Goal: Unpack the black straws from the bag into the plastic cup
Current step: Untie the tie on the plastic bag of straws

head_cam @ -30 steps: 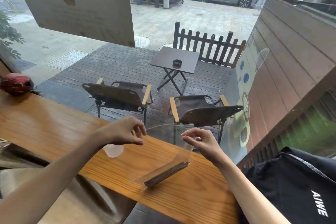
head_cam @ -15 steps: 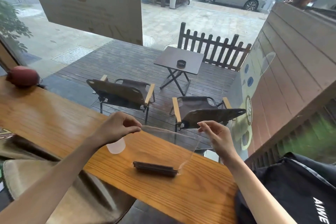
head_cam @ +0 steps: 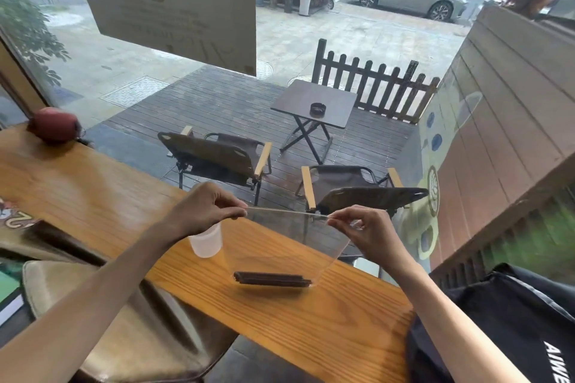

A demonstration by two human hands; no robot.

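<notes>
A clear plastic bag (head_cam: 280, 246) hangs above the wooden counter (head_cam: 311, 320), its top edge stretched flat between my hands. My left hand (head_cam: 205, 210) pinches the bag's left top corner. At the right top corner, my right hand (head_cam: 364, 232) pinches the same edge. A bundle of black straws (head_cam: 272, 278) lies level in the bottom of the bag, just over the wood. The translucent plastic cup (head_cam: 206, 239) stands upright on the counter under my left hand, partly hidden by it.
A red round object (head_cam: 56, 124) sits at the counter's far left end by the window. A padded stool (head_cam: 124, 320) stands below the counter's near edge. A black bag (head_cam: 513, 320) lies at the right. The window glass runs right behind the counter.
The straw bundle has swung from tilted to level in the bag. Both hands have risen and drawn the bag's top edge taut and straight.
</notes>
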